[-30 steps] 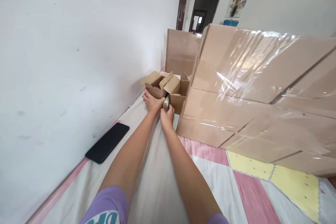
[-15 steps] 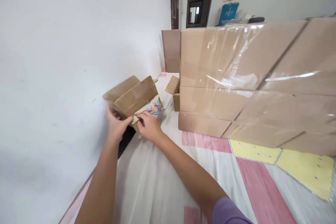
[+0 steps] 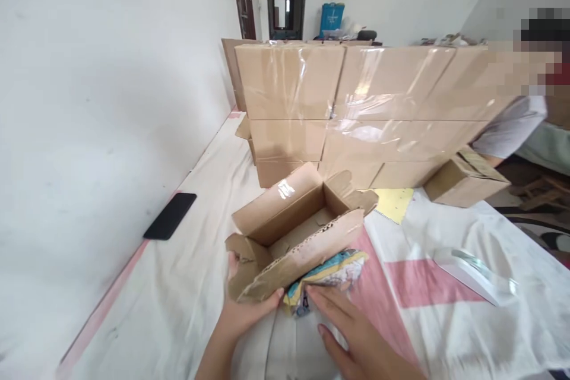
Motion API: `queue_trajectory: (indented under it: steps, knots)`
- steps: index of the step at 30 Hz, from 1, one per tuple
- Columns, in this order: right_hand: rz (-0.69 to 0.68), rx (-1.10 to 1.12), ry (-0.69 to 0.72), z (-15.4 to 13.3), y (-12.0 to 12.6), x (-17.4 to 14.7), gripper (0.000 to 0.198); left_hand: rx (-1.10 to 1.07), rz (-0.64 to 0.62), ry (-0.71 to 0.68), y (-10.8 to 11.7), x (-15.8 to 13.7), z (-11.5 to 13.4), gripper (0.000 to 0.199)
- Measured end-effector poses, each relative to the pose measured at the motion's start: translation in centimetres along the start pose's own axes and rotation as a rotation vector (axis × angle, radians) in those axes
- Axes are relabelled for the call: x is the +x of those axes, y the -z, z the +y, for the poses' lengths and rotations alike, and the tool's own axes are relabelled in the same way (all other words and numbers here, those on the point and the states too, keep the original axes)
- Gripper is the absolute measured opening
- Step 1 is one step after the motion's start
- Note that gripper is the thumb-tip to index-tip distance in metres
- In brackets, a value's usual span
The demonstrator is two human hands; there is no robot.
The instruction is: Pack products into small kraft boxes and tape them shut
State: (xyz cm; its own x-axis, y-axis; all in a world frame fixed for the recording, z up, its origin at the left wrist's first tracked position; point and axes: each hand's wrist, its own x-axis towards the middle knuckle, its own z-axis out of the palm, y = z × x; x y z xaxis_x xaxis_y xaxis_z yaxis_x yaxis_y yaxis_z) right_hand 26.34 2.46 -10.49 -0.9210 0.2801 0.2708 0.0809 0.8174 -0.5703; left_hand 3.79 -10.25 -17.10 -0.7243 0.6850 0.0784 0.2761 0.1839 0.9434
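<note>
Both hands are bare: the left hand (image 3: 249, 316) and right hand (image 3: 351, 332) wear no gloves, rings or watch. The forearms are uncovered; no sleeve shows in view. Fingernails are short and unpainted.

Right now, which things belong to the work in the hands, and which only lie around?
In hand: small open brown cardboard box, held by left hand; colourful printed packet under right hand.

Lying about: flat black phone; plastic-wrapped stack of brown cartons; clear tape roll.
</note>
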Motion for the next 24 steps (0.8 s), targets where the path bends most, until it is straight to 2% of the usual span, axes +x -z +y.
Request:
queue_trajectory:
  steps: [3,5,10,12,14,16,19,21,22,24]
  knots:
    - [0.21,-0.258,0.012,0.8,1.2,-3.6,0.053,-0.127,-0.161,-0.071,-1.6,1.1,2.5,0.129]
    - [0.23,-0.357,-0.03,1.1,2.0,-4.5,0.046,-0.158,-0.225,-0.124,-2.1,1.6,3.4,0.133]
    - [-0.107,-0.379,-0.147,1.4,3.6,-3.7,0.057,-0.174,-0.223,-0.135,-2.2,0.6,3.0,0.135]
    - [-0.219,-0.374,-0.186,1.1,4.3,-3.0,0.052,-0.153,-0.233,-0.126,-1.9,-0.1,2.7,0.137]
    - [-0.282,-0.335,-0.186,0.4,5.3,-2.7,0.046,-0.084,-0.249,-0.144,-1.3,-0.7,2.8,0.135]
    - [-0.285,-0.215,-0.138,-0.4,6.8,-2.9,0.043,-0.011,-0.29,-0.161,-0.6,-1.1,3.4,0.131]
    - [-0.232,0.088,-0.086,-1.6,9.5,-4.9,0.043,0.035,-0.373,-0.186,0.4,-1.3,4.8,0.125]
    - [-0.139,0.265,-0.113,-2.2,11.3,-6.9,0.036,0.021,-0.435,-0.21,0.9,-1.2,5.8,0.123]
    - [-0.035,0.323,-0.15,-2.4,12.1,-7.9,0.033,0.003,-0.47,-0.217,1.0,-1.1,6.1,0.122]
    - [0.279,0.371,-0.244,-2.7,13.8,-9.2,0.031,-0.034,-0.519,-0.219,1.0,-1.1,6.4,0.123]
